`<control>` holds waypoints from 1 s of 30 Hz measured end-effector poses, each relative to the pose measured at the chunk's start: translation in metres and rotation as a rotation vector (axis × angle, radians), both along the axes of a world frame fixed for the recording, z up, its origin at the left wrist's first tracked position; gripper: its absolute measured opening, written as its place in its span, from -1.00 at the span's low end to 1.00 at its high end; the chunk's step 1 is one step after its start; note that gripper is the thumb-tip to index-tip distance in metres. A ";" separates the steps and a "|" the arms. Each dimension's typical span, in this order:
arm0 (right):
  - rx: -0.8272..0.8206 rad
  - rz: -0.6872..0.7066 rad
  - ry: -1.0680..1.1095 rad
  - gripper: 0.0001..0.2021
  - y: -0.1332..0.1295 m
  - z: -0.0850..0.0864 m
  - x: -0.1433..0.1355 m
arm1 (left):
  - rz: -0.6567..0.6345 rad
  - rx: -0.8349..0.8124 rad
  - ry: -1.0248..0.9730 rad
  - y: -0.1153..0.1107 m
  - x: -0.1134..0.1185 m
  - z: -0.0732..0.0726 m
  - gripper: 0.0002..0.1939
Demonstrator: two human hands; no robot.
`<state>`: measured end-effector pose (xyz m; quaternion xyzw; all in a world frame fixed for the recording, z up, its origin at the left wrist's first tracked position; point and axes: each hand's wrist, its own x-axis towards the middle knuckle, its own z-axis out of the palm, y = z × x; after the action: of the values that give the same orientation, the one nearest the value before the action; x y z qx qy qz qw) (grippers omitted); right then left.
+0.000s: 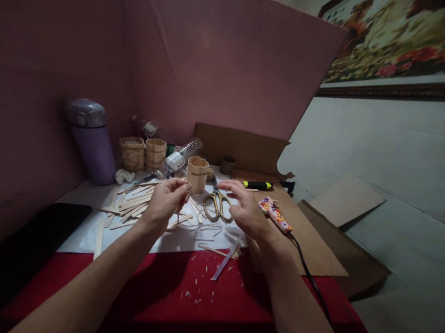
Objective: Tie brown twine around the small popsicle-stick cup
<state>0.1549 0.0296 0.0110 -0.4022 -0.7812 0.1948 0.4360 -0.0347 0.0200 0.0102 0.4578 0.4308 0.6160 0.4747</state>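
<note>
My left hand [168, 200] is closed in a pinch above the wooden sticks [137, 203], with a thin strand hanging below its fingers. My right hand [244, 206] is open, its fingers apart, just right of the gold-handled scissors [212, 207]. Between and beyond my hands stands a small wooden-stick cup [197, 177] with a band round it. Loose string [206, 228] lies on the white paper [162, 244] between my hands. A flower-patterned glue gun [276, 214] rests on the cardboard to the right of my right hand.
Two wooden cups [131, 154] and a clear bottle [184, 154] stand or lie at the back. A purple flask [93, 143] stands left. A black and yellow cutter [257, 185] lies on cardboard [316, 253]. A glue stick [225, 261] and scraps lie in front, on red cloth [166, 295].
</note>
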 end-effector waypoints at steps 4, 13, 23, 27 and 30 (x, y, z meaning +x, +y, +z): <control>-0.351 0.065 0.306 -0.77 -0.008 -0.002 -0.020 | -0.197 0.009 0.056 -0.005 0.007 -0.001 -0.78; -0.540 0.173 0.435 -0.70 -0.013 -0.016 -0.037 | -0.222 0.009 0.112 -0.009 0.012 0.001 -0.82; -0.424 0.188 0.378 -0.80 -0.017 -0.013 -0.038 | -0.186 0.027 0.146 -0.006 0.009 -0.005 -0.83; -0.436 0.156 0.370 -0.79 -0.015 -0.013 -0.037 | -0.159 0.050 0.216 -0.007 0.009 -0.004 -0.85; -0.402 0.119 0.344 -0.79 -0.012 -0.016 -0.036 | -0.122 0.082 0.254 -0.007 0.010 -0.006 -0.87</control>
<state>0.1191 0.0172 -0.0050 -0.3949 -0.6636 0.4366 0.4616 -0.0249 0.0128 0.0046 0.5765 0.4331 0.5402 0.4339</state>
